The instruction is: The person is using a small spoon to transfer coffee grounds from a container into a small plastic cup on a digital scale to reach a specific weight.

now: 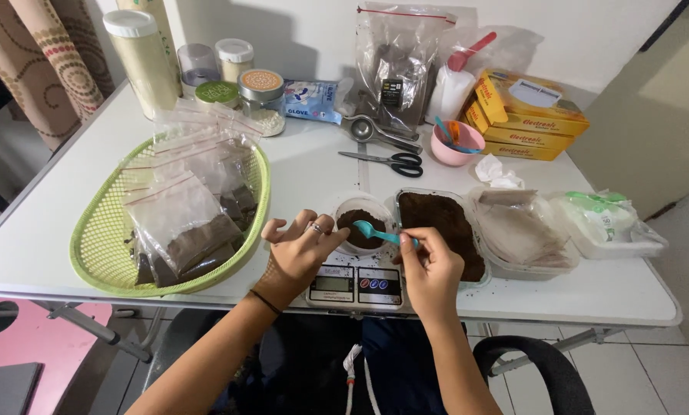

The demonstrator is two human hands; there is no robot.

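Note:
My right hand [430, 269] pinches a small teal spoon [375, 232], its bowl held over a clear round cup [362, 224] of dark brown powder. The cup stands on a white digital scale [355, 284]. My left hand [298, 250], a ring on one finger, rests against the cup's left side with fingers curled. Just right of the cup sits a clear rectangular tub [441, 230] full of the same dark powder.
A green oval basket [98, 246] of filled zip bags lies left. A tray of flat empty bags [522, 234] and a wrapped packet [605, 223] lie right. Scissors [386, 161], a pink bowl [455, 144], yellow boxes [525, 115], jars [260, 100] and a large bag [394, 73] line the back.

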